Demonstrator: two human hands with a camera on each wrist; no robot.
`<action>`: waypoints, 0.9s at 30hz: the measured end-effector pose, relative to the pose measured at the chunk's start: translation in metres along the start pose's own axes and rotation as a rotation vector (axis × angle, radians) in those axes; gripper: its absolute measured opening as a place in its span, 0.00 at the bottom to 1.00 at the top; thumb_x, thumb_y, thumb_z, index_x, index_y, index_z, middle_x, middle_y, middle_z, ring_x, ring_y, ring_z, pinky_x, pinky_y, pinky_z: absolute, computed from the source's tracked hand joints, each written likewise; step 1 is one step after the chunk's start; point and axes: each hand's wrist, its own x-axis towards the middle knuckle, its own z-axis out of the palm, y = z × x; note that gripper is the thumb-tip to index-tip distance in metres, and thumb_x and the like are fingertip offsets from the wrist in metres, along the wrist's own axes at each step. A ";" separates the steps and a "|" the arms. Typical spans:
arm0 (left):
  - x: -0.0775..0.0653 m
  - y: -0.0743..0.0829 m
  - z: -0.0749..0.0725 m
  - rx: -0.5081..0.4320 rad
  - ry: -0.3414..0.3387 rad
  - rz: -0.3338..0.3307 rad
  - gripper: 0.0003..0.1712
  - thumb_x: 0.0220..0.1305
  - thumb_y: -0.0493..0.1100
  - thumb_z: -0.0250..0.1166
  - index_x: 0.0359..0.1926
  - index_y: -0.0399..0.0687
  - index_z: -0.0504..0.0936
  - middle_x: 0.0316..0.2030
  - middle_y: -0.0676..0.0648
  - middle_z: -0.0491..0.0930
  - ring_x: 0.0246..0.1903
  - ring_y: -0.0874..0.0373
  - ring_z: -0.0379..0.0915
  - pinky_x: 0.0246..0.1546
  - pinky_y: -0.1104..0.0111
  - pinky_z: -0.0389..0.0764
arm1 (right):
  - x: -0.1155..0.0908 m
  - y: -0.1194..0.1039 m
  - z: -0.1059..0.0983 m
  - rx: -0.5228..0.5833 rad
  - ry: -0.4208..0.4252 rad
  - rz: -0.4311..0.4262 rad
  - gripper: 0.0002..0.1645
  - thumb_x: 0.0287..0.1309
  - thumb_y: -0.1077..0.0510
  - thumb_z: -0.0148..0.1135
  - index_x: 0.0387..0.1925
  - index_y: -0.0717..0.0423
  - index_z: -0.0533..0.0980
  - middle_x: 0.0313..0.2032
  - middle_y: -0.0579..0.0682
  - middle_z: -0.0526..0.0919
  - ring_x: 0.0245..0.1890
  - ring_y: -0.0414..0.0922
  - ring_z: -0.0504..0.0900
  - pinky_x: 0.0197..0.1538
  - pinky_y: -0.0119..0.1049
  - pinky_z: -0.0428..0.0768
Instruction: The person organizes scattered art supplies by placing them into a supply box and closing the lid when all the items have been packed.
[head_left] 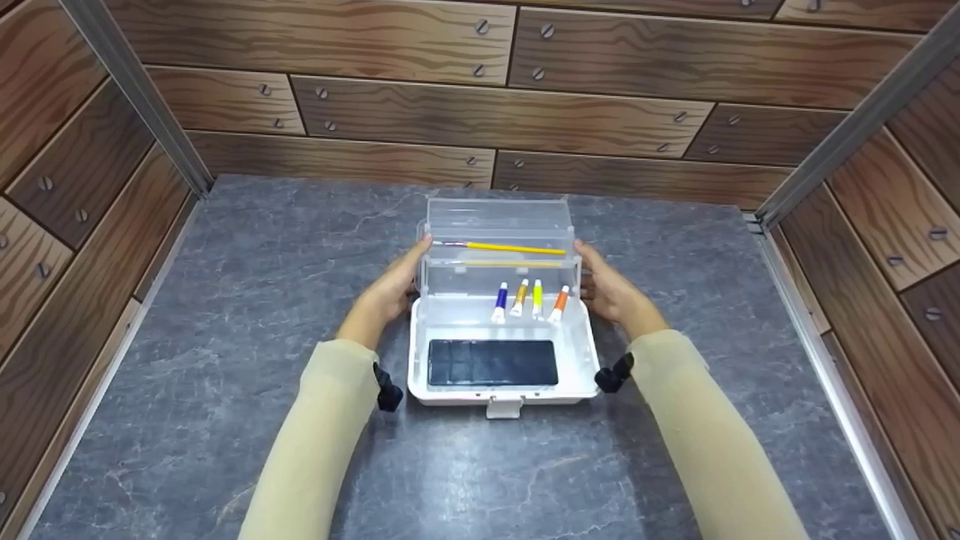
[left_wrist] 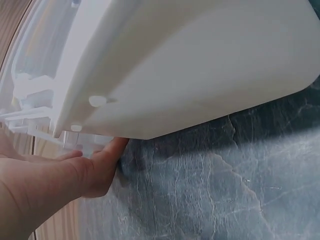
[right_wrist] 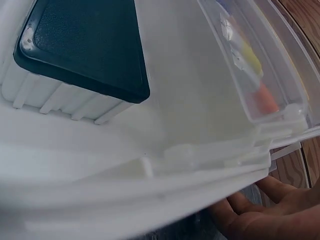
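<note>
A white storage box [head_left: 576, 367] stands open, its clear stepped trays [head_left: 459, 300] raised toward the back. My left hand [head_left: 390, 289] holds its left side, thumb up along the trays; in the left wrist view the fingers [left_wrist: 107, 162] reach the box's lower back corner. On the opposite side my right hand [head_left: 615, 289] holds the box, fingers bent toward the back corner. The lower tray carries several paint tubes [head_left: 538, 298], purple, yellow and orange among them. A yellow paintbrush [head_left: 517, 248] lies higher up. Inside the base sits a white ribbed case with a dark lid [right_wrist: 82, 50].
The box's white latch [head_left: 504, 407] hangs down at the front. Grey marbled tabletop [head_left: 285, 300] surrounds the box. Wood-patterned walls [head_left: 420, 112] stand at the back and both sides, with metal posts [head_left: 142, 97] at the corners.
</note>
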 end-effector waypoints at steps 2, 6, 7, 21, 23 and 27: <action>0.000 0.000 0.000 -0.006 -0.002 0.002 0.45 0.66 0.73 0.52 0.73 0.49 0.64 0.61 0.39 0.75 0.56 0.49 0.73 0.59 0.54 0.77 | 0.000 0.000 0.000 0.004 0.001 -0.006 0.52 0.65 0.25 0.45 0.74 0.57 0.55 0.54 0.54 0.74 0.48 0.46 0.78 0.54 0.37 0.77; -0.001 -0.001 0.000 -0.014 -0.011 0.014 0.45 0.67 0.72 0.51 0.73 0.48 0.63 0.62 0.39 0.75 0.57 0.48 0.73 0.59 0.54 0.77 | 0.000 0.000 0.000 0.018 0.015 -0.025 0.50 0.65 0.26 0.47 0.72 0.58 0.58 0.52 0.54 0.75 0.46 0.45 0.79 0.53 0.36 0.79; -0.001 -0.002 0.000 -0.015 -0.012 0.018 0.45 0.68 0.71 0.52 0.74 0.48 0.62 0.62 0.39 0.74 0.58 0.48 0.73 0.60 0.54 0.77 | -0.001 -0.001 0.000 0.021 0.023 -0.028 0.48 0.65 0.27 0.47 0.71 0.58 0.59 0.51 0.53 0.76 0.45 0.45 0.80 0.52 0.36 0.80; 0.000 -0.003 0.001 -0.063 -0.039 0.091 0.42 0.71 0.64 0.52 0.75 0.44 0.58 0.64 0.38 0.72 0.61 0.45 0.70 0.65 0.53 0.73 | -0.006 -0.002 -0.001 0.094 0.042 -0.073 0.35 0.68 0.33 0.52 0.59 0.56 0.65 0.44 0.51 0.80 0.41 0.43 0.82 0.48 0.33 0.82; -0.001 -0.003 0.001 -0.061 -0.040 0.095 0.42 0.71 0.64 0.52 0.75 0.44 0.58 0.65 0.38 0.71 0.62 0.45 0.70 0.65 0.52 0.73 | -0.008 -0.002 0.000 0.104 0.047 -0.076 0.33 0.68 0.34 0.52 0.57 0.56 0.66 0.43 0.50 0.81 0.41 0.43 0.82 0.48 0.33 0.82; -0.002 -0.002 0.001 -0.065 -0.049 0.114 0.40 0.72 0.62 0.52 0.74 0.44 0.59 0.64 0.38 0.71 0.62 0.44 0.70 0.64 0.52 0.73 | -0.010 -0.003 0.000 0.113 0.049 -0.087 0.33 0.68 0.35 0.52 0.58 0.56 0.66 0.43 0.50 0.81 0.41 0.43 0.82 0.48 0.33 0.82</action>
